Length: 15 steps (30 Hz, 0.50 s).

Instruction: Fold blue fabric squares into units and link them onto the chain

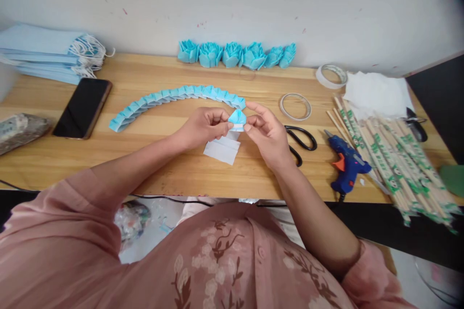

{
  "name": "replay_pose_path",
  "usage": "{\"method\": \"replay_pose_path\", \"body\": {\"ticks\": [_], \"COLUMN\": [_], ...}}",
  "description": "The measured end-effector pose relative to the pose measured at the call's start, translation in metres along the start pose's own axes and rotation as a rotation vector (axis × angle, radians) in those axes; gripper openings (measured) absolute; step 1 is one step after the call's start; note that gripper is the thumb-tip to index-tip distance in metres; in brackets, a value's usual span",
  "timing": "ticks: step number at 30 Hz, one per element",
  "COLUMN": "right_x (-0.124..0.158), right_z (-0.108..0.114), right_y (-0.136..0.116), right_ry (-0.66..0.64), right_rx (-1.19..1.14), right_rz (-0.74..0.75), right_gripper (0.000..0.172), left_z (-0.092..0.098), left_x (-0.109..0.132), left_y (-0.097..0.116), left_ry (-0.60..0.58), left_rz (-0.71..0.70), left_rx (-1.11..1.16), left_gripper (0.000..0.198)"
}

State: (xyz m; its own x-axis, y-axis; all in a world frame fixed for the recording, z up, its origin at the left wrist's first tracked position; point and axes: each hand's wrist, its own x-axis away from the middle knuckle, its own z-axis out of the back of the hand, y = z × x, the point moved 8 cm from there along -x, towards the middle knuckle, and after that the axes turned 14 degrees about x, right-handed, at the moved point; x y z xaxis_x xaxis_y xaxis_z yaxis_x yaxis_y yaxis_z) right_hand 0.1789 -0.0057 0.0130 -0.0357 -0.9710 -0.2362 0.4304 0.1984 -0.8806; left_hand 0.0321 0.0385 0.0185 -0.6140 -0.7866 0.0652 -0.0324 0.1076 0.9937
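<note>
Between my two hands is a small folded blue piece [237, 119] with a white strip along its lower edge. My left hand [206, 127] pinches its left side, thumb and forefinger pressed together. On the other side, the thumb and a finger of my right hand [266, 135] grip it, with the forefinger raised toward the row behind. Just beyond my hands curves a long row of similar folded blue pieces [177, 94]. White rectangular sheets [222, 149] lie on the table below the held piece. Black-handled scissors [302, 137] are partly hidden behind my right hand.
Several blue flowers [232, 54] line the wall. Left are stacked blue masks [43, 50], a phone [83, 108] and a plastic-wrapped bundle [23, 130]. Right are tape rolls [295, 106], a blue glue gun [346, 164], wrapped chopsticks [395, 164] and white sheets [377, 91].
</note>
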Motion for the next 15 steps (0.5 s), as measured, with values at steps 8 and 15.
{"method": "replay_pose_path", "body": {"ticks": [8,15], "right_x": [0.018,0.016], "right_z": [0.010,0.005], "right_y": [-0.043,-0.038], "right_ry": [0.286,0.249], "right_rx": [0.612,0.704], "right_rz": [0.383,0.378], "right_gripper": [0.014,0.012], "left_z": [0.003,0.001], "left_x": [0.001,0.002], "left_y": [0.003,-0.001], "left_ry": [0.071,0.046], "left_rz": [-0.037,0.007], "left_rx": [-0.062,-0.053], "left_gripper": [0.022,0.021]}}
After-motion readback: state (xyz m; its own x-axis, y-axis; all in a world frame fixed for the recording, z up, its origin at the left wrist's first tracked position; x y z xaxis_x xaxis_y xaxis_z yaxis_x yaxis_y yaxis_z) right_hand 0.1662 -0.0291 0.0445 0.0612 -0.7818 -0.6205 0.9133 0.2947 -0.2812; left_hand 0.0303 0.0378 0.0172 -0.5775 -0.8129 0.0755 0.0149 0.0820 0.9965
